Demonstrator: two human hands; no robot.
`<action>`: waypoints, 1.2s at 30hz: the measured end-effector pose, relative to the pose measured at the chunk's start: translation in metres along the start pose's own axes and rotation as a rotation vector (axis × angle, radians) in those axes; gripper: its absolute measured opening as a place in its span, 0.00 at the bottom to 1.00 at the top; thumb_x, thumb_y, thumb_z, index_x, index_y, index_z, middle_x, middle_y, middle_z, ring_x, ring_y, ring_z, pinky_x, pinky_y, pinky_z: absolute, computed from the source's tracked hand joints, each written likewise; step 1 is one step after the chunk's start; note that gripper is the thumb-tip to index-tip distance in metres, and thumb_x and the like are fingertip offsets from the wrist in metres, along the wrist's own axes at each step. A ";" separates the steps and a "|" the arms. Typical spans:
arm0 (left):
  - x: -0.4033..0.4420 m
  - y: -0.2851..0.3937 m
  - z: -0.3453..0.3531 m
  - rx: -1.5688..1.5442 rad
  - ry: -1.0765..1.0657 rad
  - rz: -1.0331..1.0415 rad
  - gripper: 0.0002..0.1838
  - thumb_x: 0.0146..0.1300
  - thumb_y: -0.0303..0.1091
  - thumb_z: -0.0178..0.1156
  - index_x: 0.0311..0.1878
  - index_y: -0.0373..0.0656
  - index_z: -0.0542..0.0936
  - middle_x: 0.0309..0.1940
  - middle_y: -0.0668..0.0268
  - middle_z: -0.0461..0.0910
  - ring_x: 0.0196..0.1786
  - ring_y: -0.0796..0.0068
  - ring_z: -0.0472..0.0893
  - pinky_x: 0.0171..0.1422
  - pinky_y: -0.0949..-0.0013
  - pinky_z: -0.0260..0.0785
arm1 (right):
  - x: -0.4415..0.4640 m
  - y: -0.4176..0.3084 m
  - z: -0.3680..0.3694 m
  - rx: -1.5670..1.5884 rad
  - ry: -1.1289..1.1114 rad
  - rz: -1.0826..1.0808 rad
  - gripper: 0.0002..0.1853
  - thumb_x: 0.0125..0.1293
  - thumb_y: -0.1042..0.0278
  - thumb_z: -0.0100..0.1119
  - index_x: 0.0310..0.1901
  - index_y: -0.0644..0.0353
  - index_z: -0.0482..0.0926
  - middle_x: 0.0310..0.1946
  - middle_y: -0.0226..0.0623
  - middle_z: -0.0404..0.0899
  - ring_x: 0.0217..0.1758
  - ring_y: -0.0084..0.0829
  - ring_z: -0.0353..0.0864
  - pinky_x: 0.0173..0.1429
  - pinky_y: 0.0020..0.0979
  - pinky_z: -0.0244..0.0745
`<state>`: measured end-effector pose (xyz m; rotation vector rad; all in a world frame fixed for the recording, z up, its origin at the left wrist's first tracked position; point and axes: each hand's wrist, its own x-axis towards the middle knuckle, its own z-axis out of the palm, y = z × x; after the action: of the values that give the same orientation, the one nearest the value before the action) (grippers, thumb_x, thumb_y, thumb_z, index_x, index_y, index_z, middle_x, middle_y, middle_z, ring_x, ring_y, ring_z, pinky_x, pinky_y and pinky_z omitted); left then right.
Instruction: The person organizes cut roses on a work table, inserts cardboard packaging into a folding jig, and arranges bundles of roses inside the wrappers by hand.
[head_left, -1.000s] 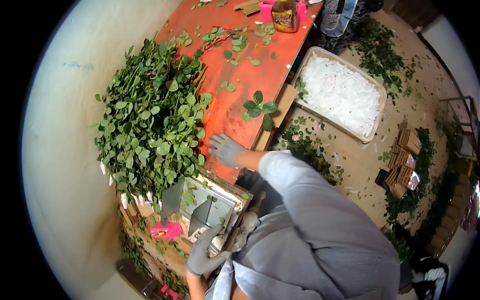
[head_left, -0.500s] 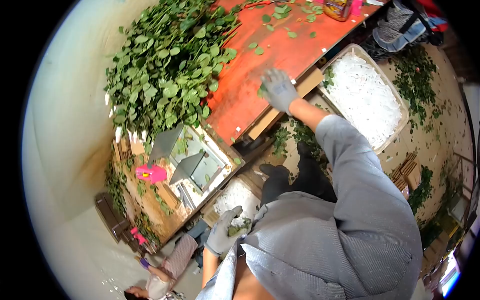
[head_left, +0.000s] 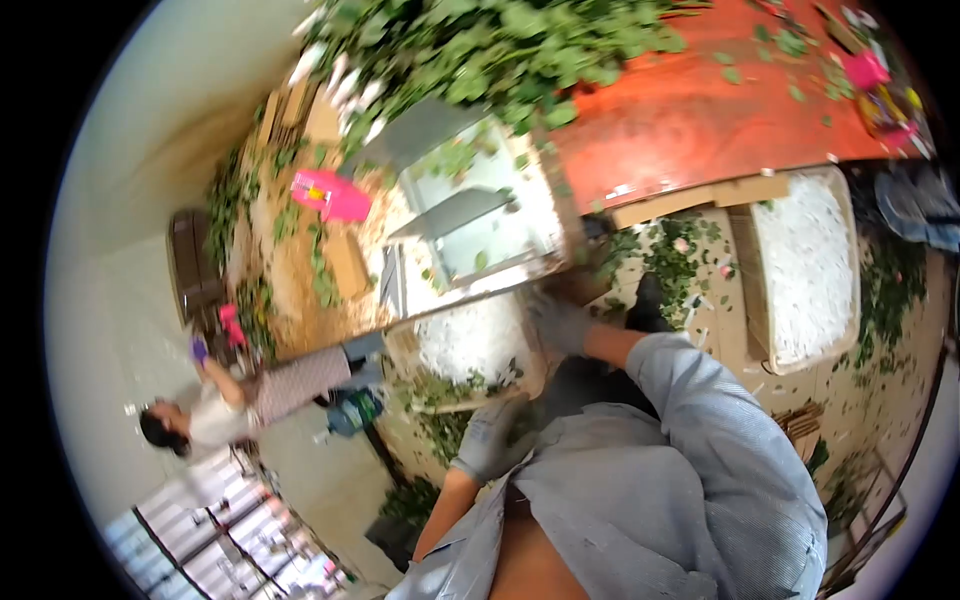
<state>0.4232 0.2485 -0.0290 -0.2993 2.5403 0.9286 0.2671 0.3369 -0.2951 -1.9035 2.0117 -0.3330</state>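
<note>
Grey-gloved left hand (head_left: pixel 490 440), head view: at the near edge of a pale, box-shaped crate (head_left: pixel 440 408) holding white scraps (head_left: pixel 470 335) and green leaves (head_left: pixel 470 381). Grey-gloved right hand (head_left: pixel 560 325): at the crate's right end. Crate: by the tan wooden tabletop (head_left: pixel 310 300), long axis apparently left to right, ahead of the left grip, leftward of the right. Both grips: blurred; cannot tell whether fingers stand apart, together or clamped.

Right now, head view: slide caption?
Gloved left hand and gloved right hand near a bin of white scraps, leafy stems heaped at the frame's top.
</note>
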 end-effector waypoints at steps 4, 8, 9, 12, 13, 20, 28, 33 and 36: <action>-0.030 -0.027 0.027 -0.134 0.191 -0.035 0.25 0.60 0.34 0.69 0.61 0.41 0.79 0.39 0.56 0.84 0.43 0.51 0.84 0.49 0.53 0.75 | 0.085 -0.016 -0.010 0.195 0.071 -0.011 0.23 0.74 0.62 0.51 0.67 0.59 0.74 0.73 0.47 0.67 0.73 0.48 0.69 0.74 0.52 0.65; -0.077 -0.071 0.074 -0.168 0.214 -0.211 0.27 0.64 0.39 0.68 0.64 0.41 0.78 0.52 0.51 0.83 0.52 0.48 0.83 0.58 0.51 0.74 | 0.165 -0.009 0.048 0.182 -0.149 0.166 0.25 0.79 0.56 0.43 0.72 0.57 0.71 0.70 0.48 0.73 0.74 0.47 0.68 0.76 0.46 0.63; -0.089 -0.078 0.082 -0.212 0.184 -0.300 0.28 0.66 0.42 0.67 0.66 0.41 0.77 0.58 0.49 0.81 0.58 0.47 0.81 0.63 0.50 0.72 | 0.173 -0.007 0.053 0.248 -0.122 0.211 0.25 0.80 0.56 0.43 0.72 0.56 0.72 0.70 0.47 0.73 0.75 0.47 0.68 0.77 0.46 0.63; -0.116 -0.087 0.098 -0.279 0.254 -0.385 0.27 0.67 0.42 0.67 0.67 0.44 0.77 0.54 0.51 0.82 0.55 0.49 0.81 0.62 0.52 0.73 | 0.186 0.000 0.055 0.367 -0.049 0.313 0.26 0.80 0.53 0.42 0.72 0.55 0.72 0.72 0.47 0.72 0.76 0.48 0.66 0.78 0.46 0.61; -0.128 -0.092 0.117 -0.212 0.256 -0.408 0.27 0.70 0.44 0.65 0.68 0.45 0.77 0.54 0.52 0.82 0.55 0.50 0.81 0.62 0.52 0.73 | 0.184 0.001 0.049 0.393 -0.029 0.343 0.26 0.80 0.52 0.42 0.72 0.55 0.72 0.72 0.47 0.72 0.76 0.49 0.66 0.79 0.46 0.60; -0.148 -0.100 0.133 -0.266 0.317 -0.408 0.29 0.71 0.49 0.62 0.69 0.45 0.75 0.54 0.53 0.83 0.56 0.54 0.81 0.62 0.52 0.72 | 0.181 0.016 0.057 0.254 0.064 0.233 0.26 0.81 0.56 0.41 0.73 0.59 0.70 0.74 0.50 0.68 0.77 0.51 0.65 0.82 0.44 0.58; -0.163 -0.112 0.135 -0.044 0.411 -0.370 0.28 0.65 0.50 0.64 0.62 0.44 0.78 0.54 0.54 0.81 0.53 0.52 0.81 0.59 0.52 0.74 | 0.187 0.094 0.162 -0.047 0.198 0.042 0.26 0.81 0.61 0.39 0.73 0.65 0.69 0.76 0.55 0.65 0.78 0.53 0.64 0.82 0.44 0.58; -0.157 -0.118 0.147 -0.068 0.709 -0.353 0.22 0.59 0.43 0.67 0.53 0.42 0.80 0.52 0.54 0.80 0.51 0.53 0.82 0.58 0.50 0.75 | 0.179 0.109 0.157 -0.662 -0.269 -0.277 0.21 0.79 0.64 0.42 0.63 0.63 0.79 0.60 0.52 0.80 0.61 0.46 0.81 0.64 0.43 0.76; -0.156 -0.115 0.149 -0.169 0.648 -0.416 0.27 0.64 0.47 0.65 0.63 0.45 0.78 0.58 0.58 0.78 0.58 0.55 0.79 0.61 0.54 0.72 | 0.177 -0.003 0.019 -0.072 -0.322 0.212 0.20 0.76 0.58 0.50 0.60 0.58 0.82 0.47 0.55 0.86 0.50 0.55 0.85 0.54 0.48 0.80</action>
<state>0.6466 0.2684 -0.1262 -1.3088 2.7660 0.9873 0.2718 0.1621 -0.3276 -1.6388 1.9993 0.0972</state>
